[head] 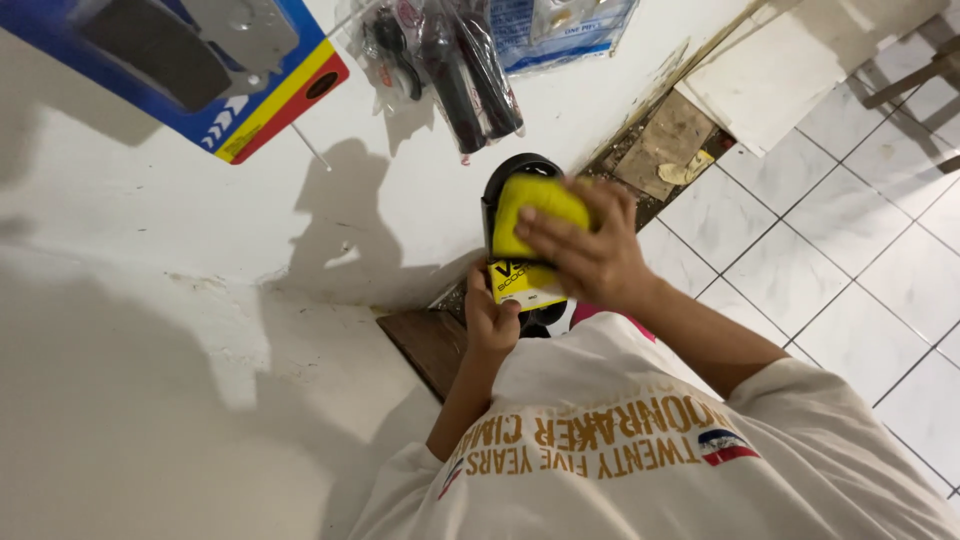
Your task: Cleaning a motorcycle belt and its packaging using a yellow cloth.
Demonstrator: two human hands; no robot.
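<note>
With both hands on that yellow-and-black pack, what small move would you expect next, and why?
Probably the right hand eases the yellow pack down off the white wall. It lies flat over the pack's top, the left hand pinches the lower edge, and the pack sits against the wall below other hanging packets.

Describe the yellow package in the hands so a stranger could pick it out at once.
Start at the white wall hung with bagged parts. Below the clear bag of black hand grips, two hands meet: the right hand lies over a yellow package and the left hand holds its bottom edge. It is the only bright yellow pack; the neighbours are blue or clear.
</note>
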